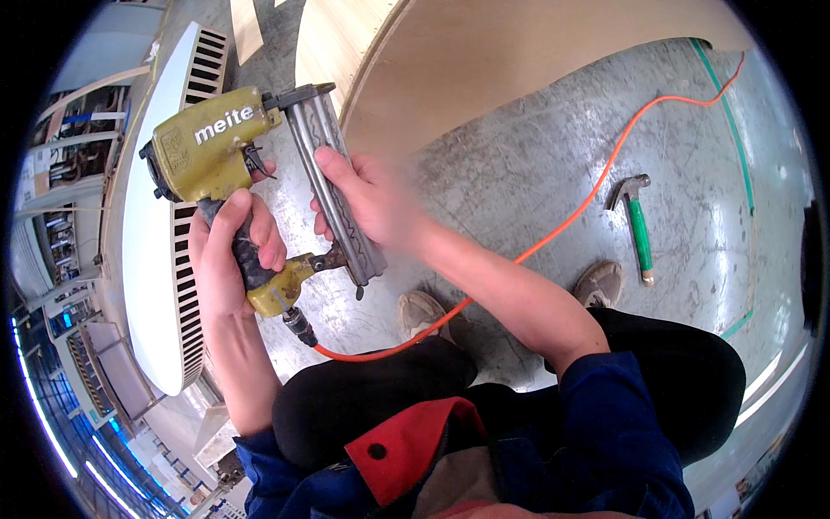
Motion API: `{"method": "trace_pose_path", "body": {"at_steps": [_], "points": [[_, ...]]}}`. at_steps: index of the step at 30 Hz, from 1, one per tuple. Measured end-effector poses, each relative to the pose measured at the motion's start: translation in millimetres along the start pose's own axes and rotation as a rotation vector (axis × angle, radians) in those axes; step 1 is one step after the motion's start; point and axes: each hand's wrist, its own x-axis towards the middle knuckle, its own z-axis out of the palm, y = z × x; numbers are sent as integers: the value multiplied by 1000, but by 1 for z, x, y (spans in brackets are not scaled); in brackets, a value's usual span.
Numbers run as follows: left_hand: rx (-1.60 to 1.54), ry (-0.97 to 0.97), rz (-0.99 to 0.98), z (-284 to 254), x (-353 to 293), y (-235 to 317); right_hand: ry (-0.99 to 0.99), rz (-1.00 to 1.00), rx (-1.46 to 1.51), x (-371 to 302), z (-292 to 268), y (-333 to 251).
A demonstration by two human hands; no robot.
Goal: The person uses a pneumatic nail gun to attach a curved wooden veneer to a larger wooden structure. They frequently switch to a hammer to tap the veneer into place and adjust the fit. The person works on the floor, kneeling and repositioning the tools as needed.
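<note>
An olive-coloured pneumatic nail gun [206, 160] is held up in front of me, its silver magazine [322, 160] slanting down at its right side. My left hand [226, 246] wraps round the black grip, with the fingers just below the trigger. On the other side my right hand [367, 195] grips the magazine, the thumb lying along its front rail. An orange air hose [553, 235] joins the coupling at the base of the handle. It loops under my right forearm and runs off to the far right.
A large curved wooden piece [450, 78] stands just beyond my hands. Left of me is a long white panel [151, 259] with a slotted edge. A claw hammer [638, 229] with a green handle lies on the grey floor [519, 156], near my shoes [598, 284].
</note>
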Motion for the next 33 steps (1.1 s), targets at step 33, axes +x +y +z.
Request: {"method": "trace_pose_path", "body": {"at_steps": [33], "points": [[-263,-65,-59,-40,-10,-53,18,38,5,2,-8,57]]}}
